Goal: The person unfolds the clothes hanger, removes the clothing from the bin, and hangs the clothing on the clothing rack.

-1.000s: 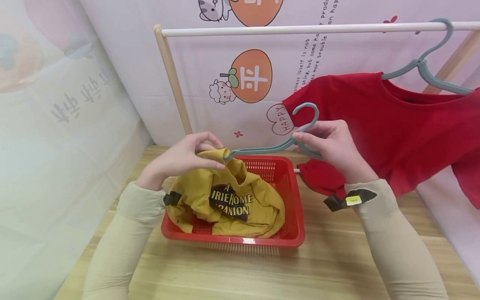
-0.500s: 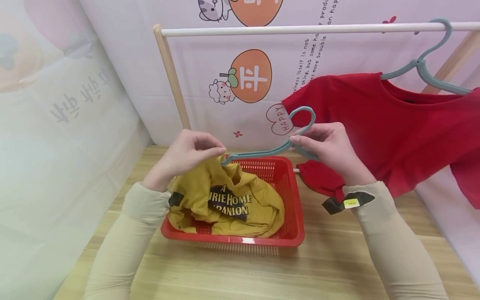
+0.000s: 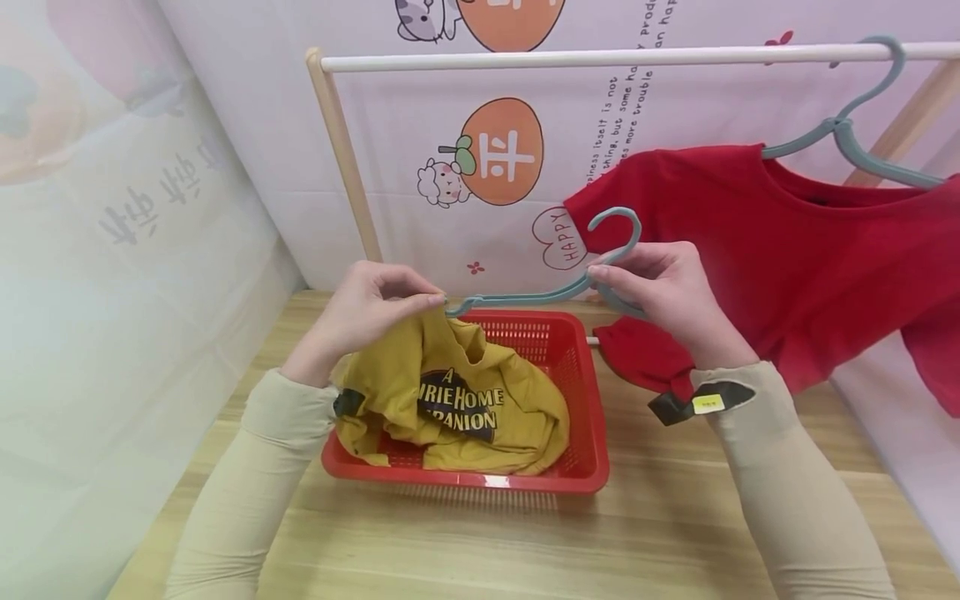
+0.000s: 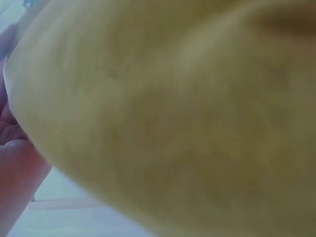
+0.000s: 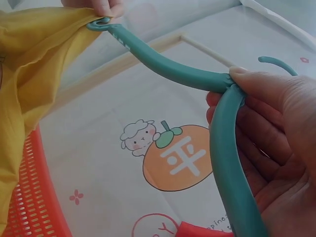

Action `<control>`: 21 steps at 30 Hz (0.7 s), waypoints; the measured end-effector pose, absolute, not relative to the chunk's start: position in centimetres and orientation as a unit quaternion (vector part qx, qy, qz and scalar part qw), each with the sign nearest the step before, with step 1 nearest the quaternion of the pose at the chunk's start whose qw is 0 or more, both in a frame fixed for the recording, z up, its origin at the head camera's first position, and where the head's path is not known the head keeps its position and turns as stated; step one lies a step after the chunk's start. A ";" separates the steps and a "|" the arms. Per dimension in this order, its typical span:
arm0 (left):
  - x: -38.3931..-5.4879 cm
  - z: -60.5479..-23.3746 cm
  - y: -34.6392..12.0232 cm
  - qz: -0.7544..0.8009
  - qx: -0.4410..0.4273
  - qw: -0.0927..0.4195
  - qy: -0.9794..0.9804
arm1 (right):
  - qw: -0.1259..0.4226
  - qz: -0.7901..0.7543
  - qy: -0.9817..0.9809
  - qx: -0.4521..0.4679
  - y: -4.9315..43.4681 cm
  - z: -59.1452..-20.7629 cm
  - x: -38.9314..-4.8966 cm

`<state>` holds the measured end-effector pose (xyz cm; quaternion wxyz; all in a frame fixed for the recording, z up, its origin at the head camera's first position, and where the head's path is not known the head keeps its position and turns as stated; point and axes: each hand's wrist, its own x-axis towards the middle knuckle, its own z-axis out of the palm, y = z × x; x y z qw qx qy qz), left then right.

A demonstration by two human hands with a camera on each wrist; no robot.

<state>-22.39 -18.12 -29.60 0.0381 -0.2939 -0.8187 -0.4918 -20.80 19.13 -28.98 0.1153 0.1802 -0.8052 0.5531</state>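
My right hand (image 3: 660, 287) pinches a blue-green clothes hanger (image 3: 532, 297) just below its hook, where the two arms meet. One arm of the hanger slopes left to the collar of a mustard-yellow T-shirt (image 3: 457, 392) with printed lettering. There my left hand (image 3: 367, 312) pinches the shirt's cloth between thumb and fingers, right at the hanger's tip. In the right wrist view the tip (image 5: 98, 23) lies at the edge of the cloth, beside the left fingertips. Yellow cloth (image 4: 163, 118) fills most of the left wrist view. The lower shirt lies bunched in a red plastic basket (image 3: 596, 417).
A rack with a white rail (image 3: 600, 58) and wooden posts (image 3: 345, 158) stands behind. On it, at the right, hangs a red T-shirt (image 3: 750, 250) on a similar hanger (image 3: 847, 125). The basket stands on a wooden table (image 3: 450, 542), with a printed backdrop (image 3: 420, 233) behind.
My left hand has shifted slightly left and regripped, its thumb now higher on the cloth. The hanger dipped left and down, then rose again in my right hand.
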 end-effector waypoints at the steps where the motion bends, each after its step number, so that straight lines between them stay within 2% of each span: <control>1: -22.4 -29.6 -18.1 -0.493 -0.294 0.043 -0.818 | 0.114 0.553 -0.806 0.181 19.1 -29.0 -20.8; 9: -22.4 -29.3 -17.1 -0.497 -0.295 0.079 -0.812 | 0.114 0.552 -0.807 0.177 18.7 -29.2 -20.7; 21: -22.7 -29.2 -14.2 -0.518 -0.314 0.068 -0.793 | 0.112 0.550 -0.807 0.186 16.4 -29.6 -21.0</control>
